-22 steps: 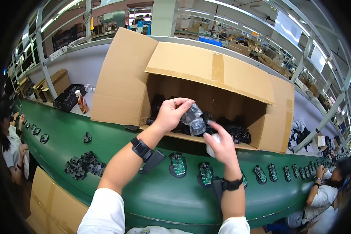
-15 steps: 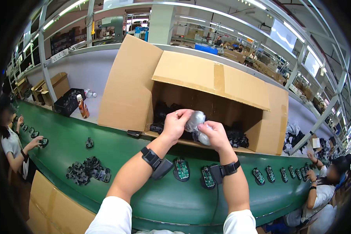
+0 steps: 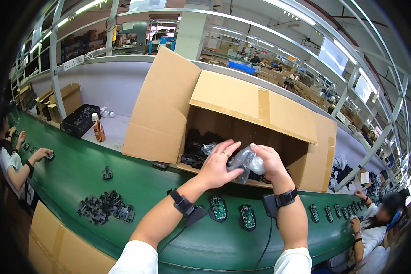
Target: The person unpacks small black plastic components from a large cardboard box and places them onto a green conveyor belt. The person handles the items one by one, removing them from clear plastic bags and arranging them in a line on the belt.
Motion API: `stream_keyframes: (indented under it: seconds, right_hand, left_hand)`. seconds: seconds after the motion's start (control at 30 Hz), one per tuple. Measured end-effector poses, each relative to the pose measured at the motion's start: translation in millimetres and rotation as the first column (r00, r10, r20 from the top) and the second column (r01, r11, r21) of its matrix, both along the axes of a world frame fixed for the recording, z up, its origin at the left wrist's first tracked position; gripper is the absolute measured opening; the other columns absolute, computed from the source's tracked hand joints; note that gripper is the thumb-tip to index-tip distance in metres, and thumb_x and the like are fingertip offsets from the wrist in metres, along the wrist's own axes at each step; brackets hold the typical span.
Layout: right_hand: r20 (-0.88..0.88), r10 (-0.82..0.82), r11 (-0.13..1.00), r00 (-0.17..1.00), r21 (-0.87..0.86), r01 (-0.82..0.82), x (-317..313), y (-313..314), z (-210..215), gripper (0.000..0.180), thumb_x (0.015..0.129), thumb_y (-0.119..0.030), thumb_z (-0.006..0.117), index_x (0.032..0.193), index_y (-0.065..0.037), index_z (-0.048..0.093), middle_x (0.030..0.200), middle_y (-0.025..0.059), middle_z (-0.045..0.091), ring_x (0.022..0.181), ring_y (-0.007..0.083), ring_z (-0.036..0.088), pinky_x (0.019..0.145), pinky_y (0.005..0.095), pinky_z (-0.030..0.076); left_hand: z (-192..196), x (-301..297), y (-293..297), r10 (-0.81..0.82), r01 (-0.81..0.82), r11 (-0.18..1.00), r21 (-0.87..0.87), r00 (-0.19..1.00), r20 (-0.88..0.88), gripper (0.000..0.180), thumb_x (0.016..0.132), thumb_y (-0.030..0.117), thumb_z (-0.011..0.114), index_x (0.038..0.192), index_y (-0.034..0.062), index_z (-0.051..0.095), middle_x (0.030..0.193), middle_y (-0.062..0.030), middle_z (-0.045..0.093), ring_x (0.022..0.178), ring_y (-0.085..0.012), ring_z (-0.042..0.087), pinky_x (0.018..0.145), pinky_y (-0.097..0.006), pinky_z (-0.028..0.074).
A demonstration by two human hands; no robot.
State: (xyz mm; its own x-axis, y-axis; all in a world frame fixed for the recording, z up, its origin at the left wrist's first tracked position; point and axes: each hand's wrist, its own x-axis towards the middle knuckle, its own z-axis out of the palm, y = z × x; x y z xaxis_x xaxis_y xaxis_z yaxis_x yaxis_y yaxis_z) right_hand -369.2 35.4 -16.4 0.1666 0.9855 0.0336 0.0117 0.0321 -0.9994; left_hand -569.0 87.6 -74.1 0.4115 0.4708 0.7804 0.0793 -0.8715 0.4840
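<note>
At the near edge of the carton [image 3: 255,108], gripping clear plastic bag [image 3: 244,160] with right hand [image 3: 274,163], with left hand [image 3: 217,168] spread beside it; toward far left, bottle [image 3: 98,130] with illegible label.

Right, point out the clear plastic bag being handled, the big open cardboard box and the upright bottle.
Clear plastic bag [image 3: 243,160]: head view, on its crumpled film.
Open cardboard box [image 3: 242,101]: head view, on its upper flap.
Upright bottle [image 3: 98,132]: head view, on its orange-brown body.
</note>
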Motion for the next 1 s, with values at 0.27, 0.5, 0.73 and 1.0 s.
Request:
stream_keyframes:
  seconds: [0.27, 0.5, 0.73, 1.0]
  right_hand:
    - [0.629, -0.21, 0.976, 0.748, 0.089, 0.2, -9.3, 2.3, 10.8, 0.056, 0.089, -0.053, 0.065, 0.07, -0.001, 0.066, 0.062, 0.0037, 0.061, 0.055, 0.0122, 0.056, 0.053, 0.0276, 0.044]
    - [0.714, 0.065, 0.996, 0.697, -0.001, -0.092, -21.9, 14.5, 21.9, 0.031, 0.084, -0.025, 0.073, 0.08, 0.005, 0.069, 0.063, 0.0013, 0.06, 0.062, 0.0068, 0.05, 0.057, 0.0295, 0.045]
    - [0.991, 0.004, 0.993, 0.136, -0.02, 0.12, 28.6, 21.3, 69.5, 0.029, 0.083, -0.032, 0.068, 0.083, -0.003, 0.072, 0.078, 0.0195, 0.069, 0.071, 0.0331, 0.066, 0.07, 0.0424, 0.052]
    - [0.923, 0.227, 0.909, -0.31, -0.087, 0.407, 8.7, 12.6, 55.8, 0.03, 0.084, -0.037, 0.064, 0.091, -0.01, 0.075, 0.094, 0.0182, 0.071, 0.091, 0.0373, 0.067, 0.086, 0.0447, 0.054]
  left_hand:
    - [-19.8, 34.9, 13.5, 0.259, -0.019, 0.856, -0.517, 0.881, 0.396, 0.012, 0.092, 0.009, 0.065, 0.093, -0.002, 0.069, 0.081, -0.0044, 0.069, 0.073, -0.0071, 0.061, 0.068, -0.024, 0.05]
    - [-38.6, 41.6, 8.5, 0.111, 0.511, 0.666, -0.543, 0.652, 0.75, 0.006, 0.09, 0.002, 0.065, 0.094, 0.0, 0.062, 0.085, -0.005, 0.067, 0.074, -0.011, 0.063, 0.067, -0.026, 0.052]
    - [-36.8, 10.1, -54.4, 0.139, 0.53, 0.663, -0.528, 0.606, 0.783, 0.017, 0.096, 0.003, 0.056, 0.112, -0.0008, 0.052, 0.094, -0.0063, 0.065, 0.073, -0.0067, 0.06, 0.063, -0.021, 0.049]
    - [-145.2, 22.7, -140.9, -0.56, 0.473, 0.826, -0.307, 0.752, -0.347, 0.017, 0.088, 0.023, 0.055, 0.094, 0.0125, 0.067, 0.08, -0.0104, 0.069, 0.071, -0.0332, 0.066, 0.063, -0.046, 0.054]
